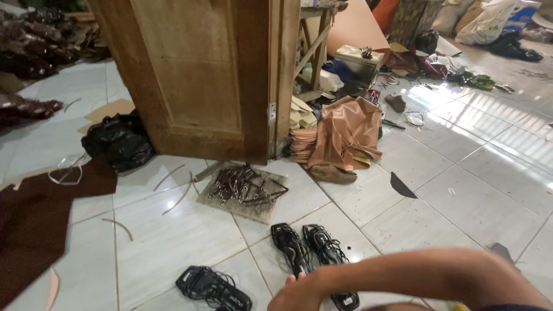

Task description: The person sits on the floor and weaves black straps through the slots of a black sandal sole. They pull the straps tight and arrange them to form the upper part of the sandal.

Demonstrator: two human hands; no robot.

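Note:
My right forearm crosses the bottom of the view from the right, and my right hand (296, 295) sits at the lower edge with its fingers curled. It hovers over the near end of a pair of black strappy sandals (311, 249) lying side by side on the white tiled floor. The frame edge cuts off the fingers, so any grip is hidden. A third black sandal (214, 287) lies alone to the left of the hand. My left hand is out of view.
A flat board with a heap of black straps (245, 187) lies beyond the sandals. Behind it stands a wooden cabinet (196, 75). Tan leather pieces (345, 135) are piled to its right, with a black bag (118, 141) and a dark brown sheet (34, 219) at left. Clutter fills the far right.

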